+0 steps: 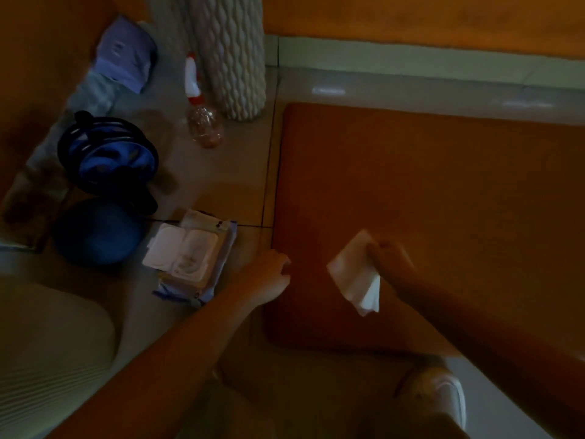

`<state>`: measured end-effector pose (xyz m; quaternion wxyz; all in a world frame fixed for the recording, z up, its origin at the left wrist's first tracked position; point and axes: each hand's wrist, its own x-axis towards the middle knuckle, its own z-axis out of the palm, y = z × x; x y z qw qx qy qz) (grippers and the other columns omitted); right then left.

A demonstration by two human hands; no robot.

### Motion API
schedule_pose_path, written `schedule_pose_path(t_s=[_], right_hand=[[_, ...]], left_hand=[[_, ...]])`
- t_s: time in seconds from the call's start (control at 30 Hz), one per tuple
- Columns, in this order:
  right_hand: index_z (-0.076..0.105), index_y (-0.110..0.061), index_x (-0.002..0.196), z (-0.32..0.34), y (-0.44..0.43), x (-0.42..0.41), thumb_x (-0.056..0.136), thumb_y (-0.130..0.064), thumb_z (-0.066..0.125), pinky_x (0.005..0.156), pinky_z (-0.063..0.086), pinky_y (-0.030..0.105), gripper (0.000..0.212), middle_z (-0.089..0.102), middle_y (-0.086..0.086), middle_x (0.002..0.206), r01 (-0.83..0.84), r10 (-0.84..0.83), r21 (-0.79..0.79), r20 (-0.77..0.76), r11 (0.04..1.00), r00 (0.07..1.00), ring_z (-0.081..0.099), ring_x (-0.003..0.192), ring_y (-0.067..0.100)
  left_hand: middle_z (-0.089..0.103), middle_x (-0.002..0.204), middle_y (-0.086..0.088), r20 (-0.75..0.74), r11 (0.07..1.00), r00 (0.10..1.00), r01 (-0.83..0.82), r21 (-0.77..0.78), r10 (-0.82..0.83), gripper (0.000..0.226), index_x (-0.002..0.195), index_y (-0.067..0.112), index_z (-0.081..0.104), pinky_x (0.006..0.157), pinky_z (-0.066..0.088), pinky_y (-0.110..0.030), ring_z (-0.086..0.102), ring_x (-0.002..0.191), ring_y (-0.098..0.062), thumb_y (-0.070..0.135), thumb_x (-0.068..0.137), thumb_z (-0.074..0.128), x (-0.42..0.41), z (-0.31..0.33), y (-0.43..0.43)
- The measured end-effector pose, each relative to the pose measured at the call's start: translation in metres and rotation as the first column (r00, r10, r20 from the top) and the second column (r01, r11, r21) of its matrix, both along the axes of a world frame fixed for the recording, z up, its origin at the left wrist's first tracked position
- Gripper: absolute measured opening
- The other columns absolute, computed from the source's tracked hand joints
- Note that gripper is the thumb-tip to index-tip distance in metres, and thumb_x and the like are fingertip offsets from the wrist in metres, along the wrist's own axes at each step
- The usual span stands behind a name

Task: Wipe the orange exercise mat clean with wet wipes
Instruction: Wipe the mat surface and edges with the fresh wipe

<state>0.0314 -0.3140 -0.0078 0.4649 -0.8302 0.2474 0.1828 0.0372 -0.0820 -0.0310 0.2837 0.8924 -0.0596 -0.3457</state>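
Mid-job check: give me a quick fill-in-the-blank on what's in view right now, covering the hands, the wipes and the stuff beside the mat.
1. The right hand holds a white ____ over the orange mat.
2. The wet wipes pack lies on the ____, beside the mat.
3. The ball by the pack is ____.
4. The hand at the mat's edge nearest the pack is the ____ one.
Missing words: wipe; floor; blue; left.

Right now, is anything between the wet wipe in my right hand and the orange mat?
Nothing visible does. The wet wipe hangs from the right hand over bare orange mat. The left hand is at the mat's left edge, clear of the wipe; the wet wipes pack lies on the floor.
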Motion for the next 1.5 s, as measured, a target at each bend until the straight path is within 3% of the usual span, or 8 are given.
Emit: schedule_pose_path(t_s=[0.1,0.17,0.23,0.33,0.63,1.1,1.3,1.5], right_hand=[[0.059,-0.016,0.111,0.0,-0.001,-0.001,0.102,-0.015,0.039,0.059,0.043,0.019,0.022,0.059,-0.003,0.089,-0.064,0.065,-0.011,0.234,0.998,0.97,0.055,0.07,0.006],[0.054,-0.015,0.131,-0.005,0.003,-0.01,0.1,-0.009,0.043,0.087,0.044,0.025,0.033,0.055,-0.007,0.121,-0.29,0.321,-0.137,0.352,0.947,0.88,0.053,0.107,0.008],[0.034,-0.015,0.147,-0.033,0.01,-0.03,0.099,-0.008,0.044,0.112,0.028,0.034,0.05,0.034,-0.001,0.15,-0.544,0.598,-0.265,0.211,0.796,0.773,0.027,0.141,0.017],[0.01,-0.014,0.153,-0.07,0.018,-0.06,0.1,-0.013,0.04,0.12,0.002,0.04,0.061,-0.003,0.007,0.161,-0.749,0.825,-0.454,-0.054,0.482,0.563,-0.018,0.142,0.021],[0.016,-0.019,0.153,-0.037,0.004,-0.064,0.102,-0.013,0.037,0.114,0.027,0.03,0.056,0.005,-0.002,0.161,-0.739,0.787,-0.345,-0.002,0.578,0.617,0.006,0.148,0.014],[0.027,-0.027,0.15,0.029,0.001,-0.059,0.103,-0.017,0.036,0.118,0.02,0.034,0.048,0.018,-0.006,0.159,-0.618,0.687,-0.435,0.0,0.654,0.727,0.017,0.146,0.015],[0.033,-0.025,0.148,0.037,-0.015,-0.053,0.102,-0.014,0.039,0.113,0.03,0.032,0.047,0.025,-0.002,0.157,-0.659,0.688,-0.373,-0.071,0.653,0.722,0.03,0.141,0.016],[0.028,-0.012,0.149,0.034,-0.038,-0.018,0.103,-0.013,0.038,0.1,0.021,0.011,0.047,0.028,0.003,0.155,-0.705,0.711,-0.288,-0.103,0.648,0.695,0.031,0.139,0.017]], left_hand=[[0.036,0.143,-0.004,0.02,0.995,0.998,-0.063,0.073,0.062,0.05,0.147,0.016,0.032,0.084,0.049,-0.031,0.054,0.101,-0.014,0.021,0.099,0.046,0.001,-0.01,-0.002],[0.04,0.138,-0.006,-0.064,0.984,0.983,-0.168,0.054,0.172,0.056,0.151,0.017,0.023,0.072,0.049,-0.029,0.056,0.089,-0.013,0.019,0.099,0.045,0.001,-0.02,-0.002],[0.041,0.141,-0.007,-0.167,0.964,0.95,-0.265,0.022,0.265,0.061,0.151,0.019,0.02,0.081,0.051,-0.034,0.058,0.104,-0.021,0.019,0.098,0.048,-0.001,-0.028,-0.006],[0.046,0.138,-0.009,-0.191,0.902,0.89,-0.43,-0.047,0.414,0.06,0.147,0.017,0.028,0.093,0.047,-0.038,0.053,0.113,-0.024,0.018,0.093,0.055,-0.006,-0.031,-0.018],[0.046,0.142,-0.011,-0.373,0.707,0.658,-0.707,-0.009,0.654,0.066,0.144,0.009,0.039,0.101,0.042,-0.039,0.049,0.125,-0.033,0.044,0.092,0.059,0.01,-0.02,-0.019],[0.043,0.144,-0.014,-0.369,0.743,0.752,-0.638,-0.201,0.546,0.059,0.145,0.004,0.034,0.103,0.041,-0.044,0.048,0.127,-0.035,0.042,0.101,0.042,0.01,0.04,-0.027],[0.04,0.075,0.0,-0.369,0.723,0.733,-0.663,-0.197,0.571,0.025,0.086,0.013,0.045,0.064,0.037,-0.032,0.04,0.062,-0.015,0.03,0.104,0.039,0.017,0.034,-0.029],[0.055,0.125,-0.013,-0.382,0.725,0.71,-0.676,-0.134,0.591,0.055,0.143,0.004,0.039,0.095,0.041,-0.044,0.053,0.114,-0.036,0.041,0.103,0.036,0.028,0.02,-0.032]])
